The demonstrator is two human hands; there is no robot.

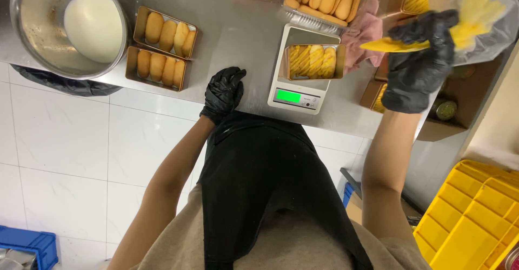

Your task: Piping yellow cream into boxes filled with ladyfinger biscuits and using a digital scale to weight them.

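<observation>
Gripping a yellow piping bag (470, 18), the gloved right hand (419, 64) has its fingers clamped around the bag, whose long axis runs sideways with the tip toward the small tray (316, 61) on the scale (297, 94). Left hand (223, 92) rests curled, holding nothing, on the steel table (238, 26), farther off.
</observation>
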